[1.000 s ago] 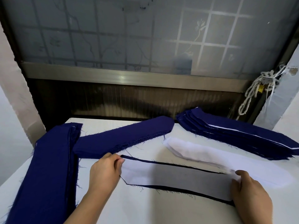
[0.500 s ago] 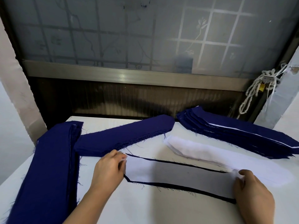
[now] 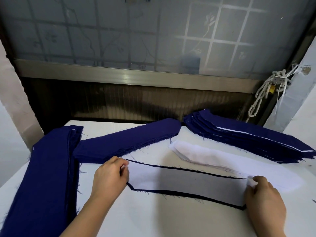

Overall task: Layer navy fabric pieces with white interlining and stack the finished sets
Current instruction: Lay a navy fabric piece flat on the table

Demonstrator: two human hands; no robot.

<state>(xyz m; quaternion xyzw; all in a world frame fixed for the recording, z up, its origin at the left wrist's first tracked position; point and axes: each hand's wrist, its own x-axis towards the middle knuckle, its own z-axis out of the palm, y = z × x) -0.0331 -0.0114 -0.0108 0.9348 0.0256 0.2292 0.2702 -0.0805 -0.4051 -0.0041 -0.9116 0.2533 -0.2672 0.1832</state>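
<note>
Since one second ago the white interlining sheet (image 3: 186, 183) has shifted a little, so a navy border now shows around its lower left corner. It lies flat on the navy piece (image 3: 205, 200) at the lower centre of the table (image 3: 153, 219). The left hand (image 3: 111, 175) pinches its left end with curled fingers. The right hand (image 3: 265, 200) pinches the right end. The finished stack (image 3: 248, 141) is at the upper right, with loose interlining (image 3: 205, 156) just below it.
</note>
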